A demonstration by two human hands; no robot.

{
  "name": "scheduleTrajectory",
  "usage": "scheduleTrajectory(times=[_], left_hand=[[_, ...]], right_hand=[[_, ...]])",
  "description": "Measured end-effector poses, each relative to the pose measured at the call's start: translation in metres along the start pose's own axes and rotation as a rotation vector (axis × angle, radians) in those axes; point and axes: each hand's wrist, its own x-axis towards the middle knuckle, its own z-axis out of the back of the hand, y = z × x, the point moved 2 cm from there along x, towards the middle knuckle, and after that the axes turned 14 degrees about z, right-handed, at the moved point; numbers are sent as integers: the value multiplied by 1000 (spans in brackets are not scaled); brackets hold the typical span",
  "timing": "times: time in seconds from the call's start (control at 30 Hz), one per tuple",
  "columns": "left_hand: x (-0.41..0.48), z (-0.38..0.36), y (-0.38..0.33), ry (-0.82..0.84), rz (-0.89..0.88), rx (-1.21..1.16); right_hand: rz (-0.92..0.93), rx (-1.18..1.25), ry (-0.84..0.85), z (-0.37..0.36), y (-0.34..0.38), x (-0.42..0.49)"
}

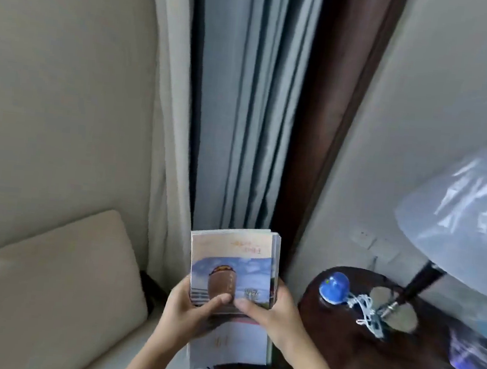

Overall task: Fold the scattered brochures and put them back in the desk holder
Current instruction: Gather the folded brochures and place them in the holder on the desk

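Note:
A thick stack of folded brochures (233,260), its top cover showing a blue sky and a brown building, stands upright in front of me. My left hand (191,310) grips its lower left side with the thumb across the cover. My right hand (271,312) grips the lower right side, thumb also on the cover. Below the hands a larger white sheet (229,346) hangs down from the stack. No desk holder shows in this view.
A dark round side table (349,343) stands at the right with a blue ball (334,286), a white cord (365,310) and a lamp with a plastic-wrapped shade (465,220). A beige sofa cushion (48,278) lies at the left. Curtains (243,110) hang behind.

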Motion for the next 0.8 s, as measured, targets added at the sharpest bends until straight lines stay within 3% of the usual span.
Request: scheduleTrajectory(times=[0.2, 0.43, 0.63, 0.8], left_hand=[[-15, -174, -33, 349, -81, 54], [-85, -378, -25, 600, -100, 109], [-152, -521, 0, 718, -7, 74], [-171, -588, 33, 641, 101, 190]], right_hand=[[48, -141, -305, 157, 45, -75], [3, -220, -565, 326, 72, -205], [-124, -184, -695, 447, 74, -302], [-205, -183, -754, 506, 54, -339]])
